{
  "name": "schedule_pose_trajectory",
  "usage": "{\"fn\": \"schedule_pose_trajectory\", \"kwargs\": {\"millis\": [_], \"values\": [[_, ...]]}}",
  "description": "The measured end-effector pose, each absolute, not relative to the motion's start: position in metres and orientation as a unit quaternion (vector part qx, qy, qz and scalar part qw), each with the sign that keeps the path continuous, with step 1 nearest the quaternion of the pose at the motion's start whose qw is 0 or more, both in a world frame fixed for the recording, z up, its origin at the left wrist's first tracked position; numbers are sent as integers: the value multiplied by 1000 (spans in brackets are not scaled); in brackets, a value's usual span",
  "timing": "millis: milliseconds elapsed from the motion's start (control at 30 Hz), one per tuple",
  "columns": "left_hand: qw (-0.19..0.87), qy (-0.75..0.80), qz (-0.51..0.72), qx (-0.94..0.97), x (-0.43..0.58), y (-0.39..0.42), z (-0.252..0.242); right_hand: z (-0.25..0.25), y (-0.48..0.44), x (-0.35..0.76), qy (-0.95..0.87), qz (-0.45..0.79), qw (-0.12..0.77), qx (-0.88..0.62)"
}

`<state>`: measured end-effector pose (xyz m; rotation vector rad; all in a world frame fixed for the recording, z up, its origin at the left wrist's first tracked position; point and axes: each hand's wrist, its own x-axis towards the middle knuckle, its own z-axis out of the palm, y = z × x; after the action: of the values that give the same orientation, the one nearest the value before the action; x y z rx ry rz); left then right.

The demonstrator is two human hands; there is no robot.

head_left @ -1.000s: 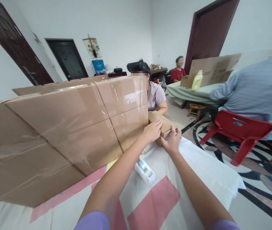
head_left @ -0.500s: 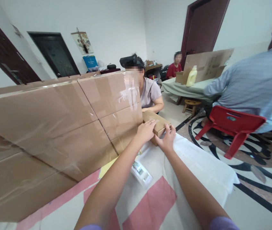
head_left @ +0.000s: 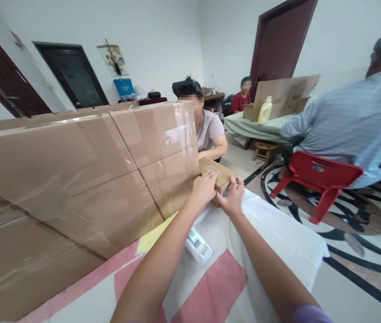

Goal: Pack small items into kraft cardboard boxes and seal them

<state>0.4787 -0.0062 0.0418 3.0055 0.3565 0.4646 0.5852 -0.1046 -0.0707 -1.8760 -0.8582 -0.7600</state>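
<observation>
A small brown cardboard box (head_left: 214,167) sits at the far edge of the cloth-covered table, beside the right end of a wall of taped cartons (head_left: 89,166). My left hand (head_left: 205,186) grips its near left side, fingers bent over the top. Around the near right corner my right hand (head_left: 233,193) holds the same box, thumb in front and fingers on the upper edge. More cardboard shows below it, partly hidden by my hands. A clear plastic case (head_left: 200,249) with something pale green inside lies on the cloth by my left forearm.
Across the table a person (head_left: 210,130) wearing a headset sits behind the cartons. To the right, another person in a light blue shirt (head_left: 348,121) sits on a red chair (head_left: 325,172) near a second table (head_left: 240,128) holding a yellow bottle (head_left: 265,111).
The view has shifted slightly, so the room's right side appears a little further left. Both my hands stay on the box, with the left one barely lower.
</observation>
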Motion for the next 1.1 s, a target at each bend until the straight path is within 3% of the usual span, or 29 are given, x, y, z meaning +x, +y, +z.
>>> {"fn": "schedule_pose_trajectory", "kwargs": {"millis": [867,1100], "values": [[-28,36,109,993,500,15,56,-76,-96,588,-346,-321,475,-743],[-10,64,167,984,403,-20,65,-66,-86,590,-353,-275,468,-762]]}}
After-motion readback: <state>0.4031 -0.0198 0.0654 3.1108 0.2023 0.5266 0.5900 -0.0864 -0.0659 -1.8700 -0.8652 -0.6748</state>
